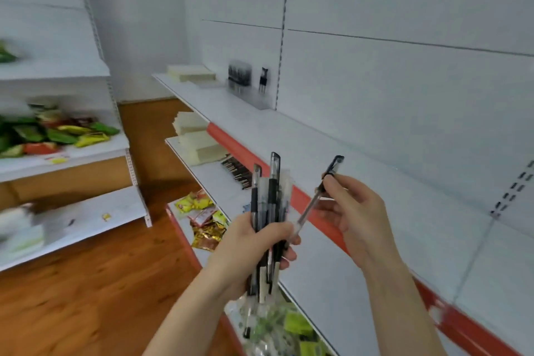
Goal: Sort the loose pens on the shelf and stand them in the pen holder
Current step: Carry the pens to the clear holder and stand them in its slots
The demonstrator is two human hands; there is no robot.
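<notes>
A: Where the white shelf (pixel 361 159) runs back, what stands there?
B: Item: clear pen holder (pixel 241 81), far end, by the back panel.
A: Hands?
B: Left hand (pixel 248 246) grips pen bundle (pixel 271 191), upright; right hand (pixel 358 211) pinches single pen (pixel 310 202), tilted, alongside.

No legible text anywhere.

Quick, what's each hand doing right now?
Left hand: grips a bunch of pens.
Right hand: pinches a single pen.
</notes>
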